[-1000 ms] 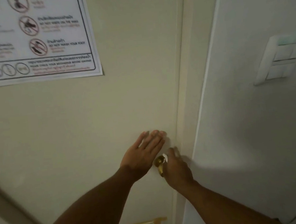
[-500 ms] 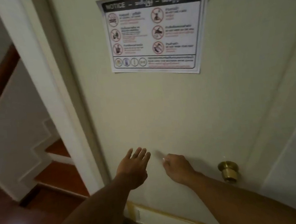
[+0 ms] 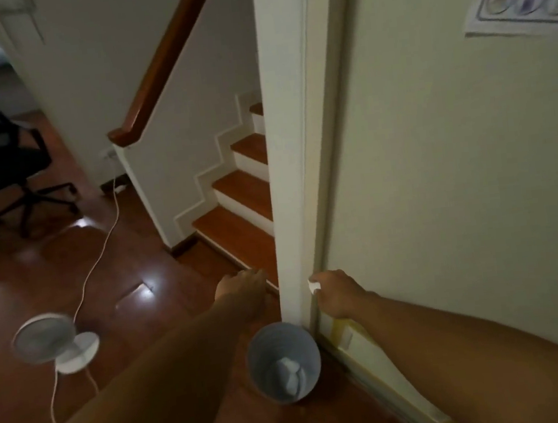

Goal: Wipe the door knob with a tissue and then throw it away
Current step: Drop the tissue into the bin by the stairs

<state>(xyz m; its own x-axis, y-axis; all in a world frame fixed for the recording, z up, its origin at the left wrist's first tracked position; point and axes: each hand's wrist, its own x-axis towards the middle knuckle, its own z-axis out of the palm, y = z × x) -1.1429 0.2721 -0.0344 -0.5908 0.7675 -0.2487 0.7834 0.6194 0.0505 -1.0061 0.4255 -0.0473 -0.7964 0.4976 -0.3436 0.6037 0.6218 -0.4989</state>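
Observation:
My right hand [image 3: 336, 293] is closed around a small white tissue [image 3: 314, 286], which peeks out past the knuckles in front of the door frame [image 3: 292, 141]. Just below it on the floor stands a grey waste bin [image 3: 271, 344] with white crumpled paper inside. My left hand [image 3: 242, 289] hovers to the left of the frame, above the bin, its fingers loosely curled and holding nothing. The cream door [image 3: 456, 175] fills the right side. The door knob is out of view.
A wooden staircase [image 3: 242, 201] with a brown handrail [image 3: 165, 61] rises behind the frame. A small white fan [image 3: 55, 343] with a trailing cord [image 3: 100, 257] sits on the glossy wood floor at left. A black office chair [image 3: 0, 158] stands at far left.
The view has swung left and down, away from the brass knob toward the floor. My right hand left the knob with the tissue and now hangs above the bin.

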